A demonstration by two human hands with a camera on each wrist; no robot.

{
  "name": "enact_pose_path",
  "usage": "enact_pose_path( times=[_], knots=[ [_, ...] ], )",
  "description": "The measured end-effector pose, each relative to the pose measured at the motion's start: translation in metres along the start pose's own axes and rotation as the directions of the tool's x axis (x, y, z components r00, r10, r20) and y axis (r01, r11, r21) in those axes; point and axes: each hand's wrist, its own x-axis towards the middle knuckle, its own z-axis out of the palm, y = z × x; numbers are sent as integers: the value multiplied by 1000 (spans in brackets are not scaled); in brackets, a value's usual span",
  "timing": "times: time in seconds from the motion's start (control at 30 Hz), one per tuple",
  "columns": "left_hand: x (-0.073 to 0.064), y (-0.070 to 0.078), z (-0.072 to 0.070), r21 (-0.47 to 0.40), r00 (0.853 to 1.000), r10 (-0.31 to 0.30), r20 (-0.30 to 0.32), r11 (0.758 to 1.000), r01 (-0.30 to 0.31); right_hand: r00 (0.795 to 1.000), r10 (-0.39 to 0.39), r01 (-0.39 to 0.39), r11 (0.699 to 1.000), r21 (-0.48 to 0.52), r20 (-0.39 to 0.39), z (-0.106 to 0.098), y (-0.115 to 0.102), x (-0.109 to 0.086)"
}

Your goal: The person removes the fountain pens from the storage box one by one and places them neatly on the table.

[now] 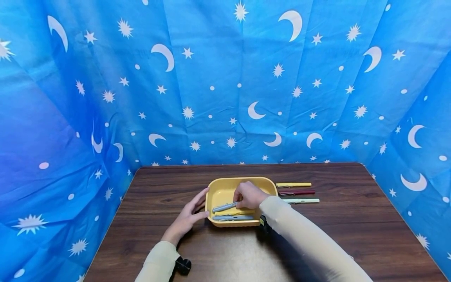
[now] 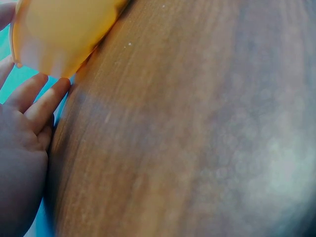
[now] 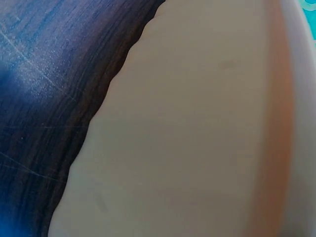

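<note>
A yellow plastic basin stands on the table. My right hand reaches into it and pinches a grey-blue pen that slants over the others. Below lie a yellow pen and another grey-blue pen, along the near inner wall. My left hand is at the basin's left end, its fingers extended and touching the outer wall and rim. In the left wrist view the fingertips meet the basin's underside edge. The right wrist view is filled by the basin wall; the right hand is hidden there.
Right of the basin lie a yellow pen, a dark red pen and a pale mint pen, roughly parallel. The dark wooden table ends at a blue curtain with moons and stars.
</note>
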Motion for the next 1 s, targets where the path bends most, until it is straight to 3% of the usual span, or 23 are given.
enact_pose_path(
  times=[0.47,1.0],
  knots=[
    [1,-1,0,10,1000,18,0,1000,-18,1000,-4,4,1000,23,-14,-11,-4,-9],
    [1,1,0,-6,1000,20,10,1000,-20,992,-30,51,984,170,-125,-20,-5,-23]
  ],
)
